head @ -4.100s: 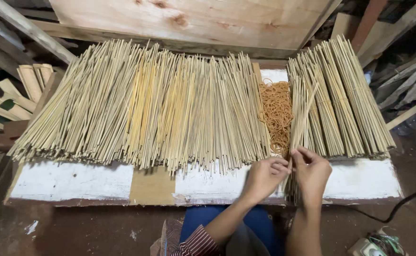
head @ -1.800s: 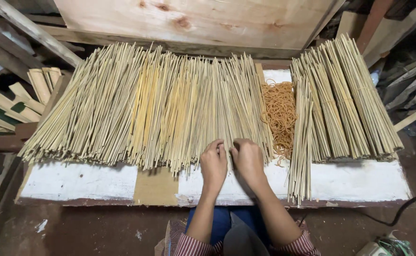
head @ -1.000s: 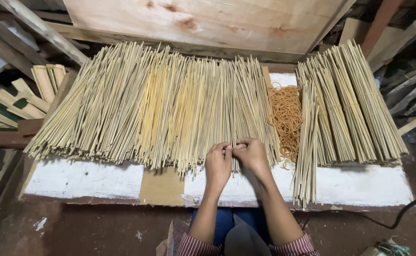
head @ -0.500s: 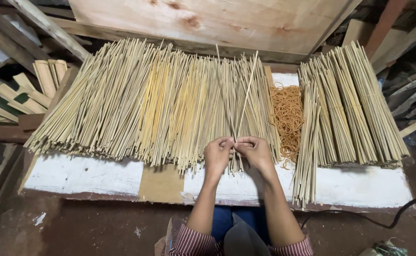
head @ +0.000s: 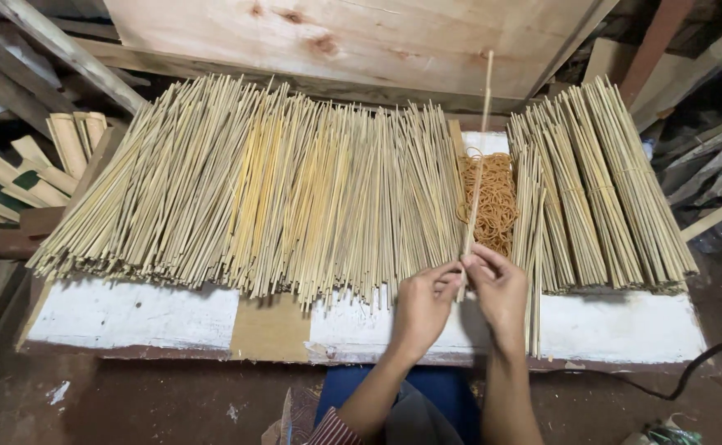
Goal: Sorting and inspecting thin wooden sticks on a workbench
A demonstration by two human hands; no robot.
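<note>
Pinching a thin bunch of sticks point(head: 478, 173) between them, the left hand point(head: 421, 306) and right hand point(head: 499, 290) meet over the near edge of the worktop point(head: 130, 313), fingers curled and pressed together around the bunch's lower end. Both forearms rise from the bottom of the view, wrists bent slightly inward. The bunch stands nearly upright, tilted a little right, its top reaching up in front of the plywood sheet point(head: 361, 41) at the far side.

Just beyond the hands lies a heap of rubber bands point(head: 493, 198) on the worktop, between the loose sticks point(head: 278, 189) spread across the left and middle and the tied bundles point(head: 600, 181) fanned out on the right. One bundle runs down just right of the right hand.

How many sticks the hands hold is hard to make out. Cut slats point(head: 39, 161) at far left are partly cropped.
</note>
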